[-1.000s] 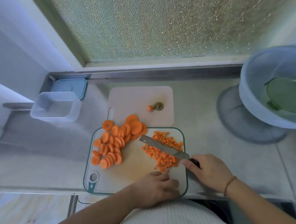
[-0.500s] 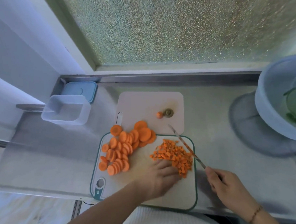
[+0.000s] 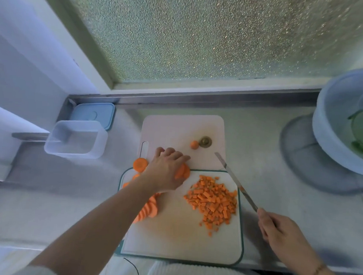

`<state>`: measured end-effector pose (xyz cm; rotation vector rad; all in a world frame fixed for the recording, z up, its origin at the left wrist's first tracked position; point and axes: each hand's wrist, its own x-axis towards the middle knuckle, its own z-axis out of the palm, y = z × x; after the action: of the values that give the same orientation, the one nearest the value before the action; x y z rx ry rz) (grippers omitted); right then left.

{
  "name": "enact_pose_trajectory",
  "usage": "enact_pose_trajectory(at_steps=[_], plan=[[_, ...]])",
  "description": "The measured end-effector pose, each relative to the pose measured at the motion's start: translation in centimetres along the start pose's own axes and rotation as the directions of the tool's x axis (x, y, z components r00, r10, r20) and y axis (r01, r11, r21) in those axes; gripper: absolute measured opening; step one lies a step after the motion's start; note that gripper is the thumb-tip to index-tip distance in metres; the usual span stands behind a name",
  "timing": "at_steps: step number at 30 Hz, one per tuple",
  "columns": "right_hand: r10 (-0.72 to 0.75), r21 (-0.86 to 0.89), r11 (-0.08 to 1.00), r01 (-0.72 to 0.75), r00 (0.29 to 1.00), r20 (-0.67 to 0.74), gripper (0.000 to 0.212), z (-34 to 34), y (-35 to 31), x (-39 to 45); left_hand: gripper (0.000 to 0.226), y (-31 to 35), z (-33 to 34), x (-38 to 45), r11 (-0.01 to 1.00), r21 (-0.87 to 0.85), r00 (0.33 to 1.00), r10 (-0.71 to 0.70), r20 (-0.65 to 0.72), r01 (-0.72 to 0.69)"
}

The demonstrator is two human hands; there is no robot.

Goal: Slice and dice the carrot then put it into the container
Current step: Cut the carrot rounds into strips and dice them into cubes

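A white cutting board with a green rim (image 3: 181,238) lies in front of me. Diced carrot (image 3: 213,200) is heaped on its right half. Carrot slices (image 3: 141,164) lie along its left and top edge, partly hidden by my arm. My left hand (image 3: 166,170) reaches over the upper slices, fingers curled down on them and thumb against them. My right hand (image 3: 279,228) grips the handle of a knife (image 3: 235,180) just right of the board, blade pointing away from me. The empty clear container (image 3: 77,139) stands at the left.
A pink board (image 3: 177,128) behind the white one carries two carrot ends (image 3: 195,144). The container's blue lid (image 3: 93,113) lies behind the container. A large pale bowl (image 3: 334,128) with something green inside stands at the far right. A frosted window runs along the back.
My left hand has moved from the diced heap up and left onto the slices. My right hand swung the knife off the diced carrot to the board's right edge and holds it there.
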<state>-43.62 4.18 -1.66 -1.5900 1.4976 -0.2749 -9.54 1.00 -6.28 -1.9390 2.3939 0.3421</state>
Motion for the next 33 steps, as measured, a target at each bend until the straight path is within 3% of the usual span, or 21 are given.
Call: enact_pose_trajectory(at_steps=[4, 10, 14, 16, 18, 20, 22, 27, 33], plan=[[0.012, 0.036, 0.999, -0.012, 1.0, -0.004, 0.081, 0.6, -0.7, -0.2, 0.049, -0.2, -0.7, 0.8, 1.0, -0.028, 0.997, 0.017, 0.071, -0.015], [0.01, 0.047, 0.999, -0.01, 1.0, -0.011, 0.079, 1.4, -1.8, -0.6, 0.057, 0.1, -1.5, 1.3, 0.97, -0.243, 0.994, 0.021, 0.105, 0.006], [0.054, 0.08, 0.995, -0.054, 0.999, 0.0, 0.082, 2.1, -2.4, -0.9, 0.044, 0.3, -1.9, -0.4, 0.922, -0.385, 0.992, -0.002, -0.124, -0.046], [0.103, 0.123, 0.986, -0.111, 0.992, 0.067, 0.077, 2.5, -2.9, -1.3, 0.041, 1.2, -1.4, -2.3, 0.911, -0.399, 0.942, -0.038, -0.334, -0.104], [0.145, 0.162, 0.971, -0.174, 0.973, 0.178, 0.064, 2.7, -3.4, -1.9, 0.043, 3.2, 0.0, -5.1, 0.911, -0.368, 0.902, 0.009, -0.431, -0.186], [0.127, 0.11, 0.982, -0.156, 0.964, 0.232, 0.057, 3.1, -3.5, -2.6, 0.044, 5.4, 2.4, -8.3, 0.921, -0.277, 0.895, 0.139, -0.423, -0.274], [0.084, -0.022, 0.996, -0.081, 0.963, 0.255, 0.064, 3.8, -3.3, -3.3, 0.047, 7.0, 5.1, -11.1, 0.927, -0.242, 0.91, 0.186, -0.371, -0.288], [0.078, -0.22, 0.975, -0.013, 0.954, 0.29, 0.085, 5.7, -2.5, -5.0, 0.053, 8.4, 8.9, -14.1, 0.926, -0.33, 0.93, 0.056, -0.363, -0.184], [0.073, -0.251, 0.968, 0.001, 0.955, 0.286, 0.064, 7.7, -2.2, -6.0, 0.027, 8.5, 9.7, -15.2, 0.888, -0.379, 0.897, 0.08, -0.434, -0.262]])
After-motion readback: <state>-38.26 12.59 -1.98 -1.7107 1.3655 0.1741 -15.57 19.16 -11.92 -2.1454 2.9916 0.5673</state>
